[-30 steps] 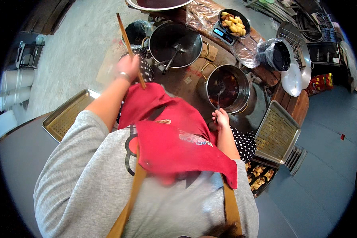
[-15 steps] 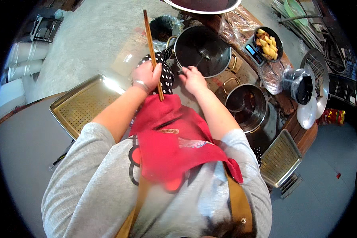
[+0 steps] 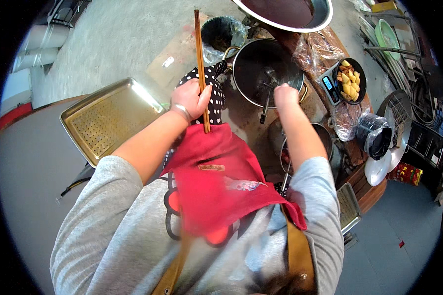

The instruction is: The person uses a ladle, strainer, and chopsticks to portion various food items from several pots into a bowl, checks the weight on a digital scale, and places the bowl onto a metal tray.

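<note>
My left hand (image 3: 189, 100) is closed round a pair of long wooden chopsticks (image 3: 200, 59), held upright above the lap of a red apron (image 3: 221, 157). My right hand (image 3: 286, 96) reaches over the right rim of a large dark pot (image 3: 241, 81) with brass-coloured handles. Its fingers are curled and partly hidden, so what they hold cannot be made out. Left of that hand, a ladle (image 3: 265, 109) stands in the pot, its dark-ended handle sticking out over the near rim. Beneath my right forearm is a smaller steel pot (image 3: 325, 135), largely covered, with a handle (image 3: 286, 183) pointing toward me.
A perforated metal tray (image 3: 108, 123) lies at left. A wide basin (image 3: 325, 12) of dark liquid stands beyond the pot. At right are a bowl of yellow chunks (image 3: 349, 81) on a scale (image 3: 329, 84), stacked black bowls (image 3: 376, 140) and white plates (image 3: 377, 169). A lined bucket (image 3: 224, 34) stands behind.
My right hand has moved right, from the pot's near left rim to its right side, and its fingers have curled. The ladle's handle now shows. My left hand keeps the chopsticks; the view has shifted.
</note>
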{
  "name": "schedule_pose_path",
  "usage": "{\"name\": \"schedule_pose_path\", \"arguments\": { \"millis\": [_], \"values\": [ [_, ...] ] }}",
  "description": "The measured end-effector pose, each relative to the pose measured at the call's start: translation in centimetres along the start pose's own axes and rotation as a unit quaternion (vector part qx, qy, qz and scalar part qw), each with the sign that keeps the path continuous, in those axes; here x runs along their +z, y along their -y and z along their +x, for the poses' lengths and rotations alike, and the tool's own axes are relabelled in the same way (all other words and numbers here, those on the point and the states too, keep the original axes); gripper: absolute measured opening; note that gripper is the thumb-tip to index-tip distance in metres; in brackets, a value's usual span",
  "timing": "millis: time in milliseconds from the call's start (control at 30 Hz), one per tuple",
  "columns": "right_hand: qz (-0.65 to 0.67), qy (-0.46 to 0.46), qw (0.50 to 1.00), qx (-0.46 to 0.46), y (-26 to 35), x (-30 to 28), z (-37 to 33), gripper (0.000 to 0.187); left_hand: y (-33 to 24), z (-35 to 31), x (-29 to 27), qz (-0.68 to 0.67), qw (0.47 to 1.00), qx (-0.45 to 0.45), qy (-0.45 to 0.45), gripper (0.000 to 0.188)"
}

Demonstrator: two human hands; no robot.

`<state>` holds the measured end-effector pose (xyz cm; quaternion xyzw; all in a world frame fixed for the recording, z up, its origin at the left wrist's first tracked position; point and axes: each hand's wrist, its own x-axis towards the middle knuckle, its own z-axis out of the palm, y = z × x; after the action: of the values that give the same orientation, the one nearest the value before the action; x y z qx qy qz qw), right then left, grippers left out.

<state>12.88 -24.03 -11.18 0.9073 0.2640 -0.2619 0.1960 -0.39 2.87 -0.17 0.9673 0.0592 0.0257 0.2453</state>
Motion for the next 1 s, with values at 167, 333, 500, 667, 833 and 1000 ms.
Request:
{"name": "schedule_pose_path", "arguments": {
  "millis": [167, 333, 500, 667, 833, 1000],
  "values": [
    [0.183, 0.011, 0.981, 0.066, -5.2, -0.5, -5.3, 0.029, 0.0, -0.3, -0.4, -0.028, 0.999, 0.006, -0.020, 0.030],
    [0.495, -0.045, 0.857, 0.137, -6.1, 7.6, -7.6, 0.026, 0.2, -0.6, -0.3, -0.019, 1.000, 0.002, -0.018, 0.030],
    [0.670, -0.049, 0.698, 0.248, -2.5, 10.8, -9.3, 0.027, 0.0, -0.7, -0.2, -0.015, 0.999, 0.015, -0.024, 0.031],
    [0.666, -0.064, 0.691, 0.273, 1.1, 9.9, -7.9, 0.026, 0.0, -0.8, 0.3, 0.002, 1.000, 0.012, -0.012, 0.032],
    [0.740, -0.044, 0.607, 0.288, 1.6, 11.1, -6.0, 0.022, -0.2, -0.5, 0.9, -0.015, 0.998, 0.040, -0.037, 0.032],
    [0.790, 0.019, 0.556, 0.259, 1.5, 10.6, -5.8, 0.021, -0.3, -0.3, 0.8, -0.003, 0.999, 0.032, -0.035, 0.031]
  ]
}}
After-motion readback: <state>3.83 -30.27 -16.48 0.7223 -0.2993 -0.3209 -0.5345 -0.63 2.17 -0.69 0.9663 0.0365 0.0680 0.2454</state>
